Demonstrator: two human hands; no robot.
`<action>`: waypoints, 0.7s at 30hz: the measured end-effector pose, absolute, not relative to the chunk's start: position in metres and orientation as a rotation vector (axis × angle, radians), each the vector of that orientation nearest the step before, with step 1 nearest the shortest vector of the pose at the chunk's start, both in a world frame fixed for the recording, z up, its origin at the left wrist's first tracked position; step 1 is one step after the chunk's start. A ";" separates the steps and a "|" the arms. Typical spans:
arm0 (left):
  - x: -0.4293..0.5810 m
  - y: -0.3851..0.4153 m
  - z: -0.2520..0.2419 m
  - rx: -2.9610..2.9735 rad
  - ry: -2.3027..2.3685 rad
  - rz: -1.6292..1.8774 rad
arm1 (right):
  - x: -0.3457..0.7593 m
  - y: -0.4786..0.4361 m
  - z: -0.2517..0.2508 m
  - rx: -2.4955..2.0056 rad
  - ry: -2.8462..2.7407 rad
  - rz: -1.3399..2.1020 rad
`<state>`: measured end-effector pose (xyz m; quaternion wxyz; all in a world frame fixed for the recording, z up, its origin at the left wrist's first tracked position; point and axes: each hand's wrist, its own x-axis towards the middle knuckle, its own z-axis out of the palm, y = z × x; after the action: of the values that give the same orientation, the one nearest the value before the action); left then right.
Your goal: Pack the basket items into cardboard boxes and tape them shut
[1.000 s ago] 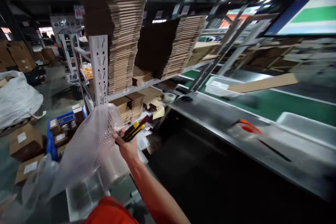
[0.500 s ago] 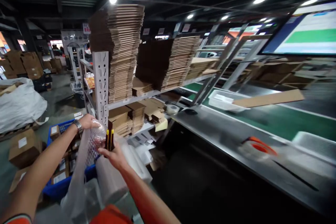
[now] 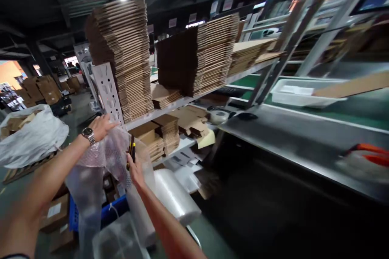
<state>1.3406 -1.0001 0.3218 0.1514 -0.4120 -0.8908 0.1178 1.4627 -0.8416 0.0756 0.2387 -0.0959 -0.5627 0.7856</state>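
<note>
Your right hand (image 3: 136, 170) is closed round a slim black-and-yellow cutter (image 3: 133, 150); left hand (image 3: 101, 128) half-curled at the translucent bubble-wrap sheet (image 3: 117, 147), left of frame centre, pinch hidden. Risk: slack sheet could snag the cutter; a slip could nick you.

Clock directions run from the right hand (image 3: 136, 168), whose yellow-and-black cutter (image 3: 133, 150) juts toward twelve. Bubble wrap (image 3: 113, 145) drapes from eleven down to eight o'clock, filling the space across to the left hand (image 3: 100, 127). A white shelf post (image 3: 107, 93) bars eleven; a tall cardboard stack (image 3: 130, 60) bars twelve. At one, a gap opens above a low cardboard pile (image 3: 164, 95). A clear roll (image 3: 176, 196) blocks four. Toward three, dark space lies under the metal worktable (image 3: 291, 131), depth unclear.
</note>
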 end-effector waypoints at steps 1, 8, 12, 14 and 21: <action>1.339 -1.003 0.321 -1.134 -2.574 0.369 | 1.448 -0.847 0.078 -0.256 -1.521 2.109; 1.346 -1.027 0.279 -1.057 -2.457 0.372 | 1.391 -0.844 0.095 -0.225 -1.366 2.026; 1.348 -0.999 0.271 -1.622 -2.408 0.375 | 1.386 -0.829 0.103 -0.096 -1.373 2.001; 1.340 -0.979 0.278 -1.757 -2.362 0.454 | 1.390 -0.824 0.103 -0.036 -1.394 1.990; 1.296 -0.960 0.298 -1.673 -1.990 0.646 | 1.432 -0.839 0.059 -0.139 -1.563 1.901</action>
<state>1.2958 -0.9597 0.2985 0.2294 -0.6080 -0.7230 0.2346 1.4318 -0.8389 0.0590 0.3319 -0.0532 -0.5980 0.7276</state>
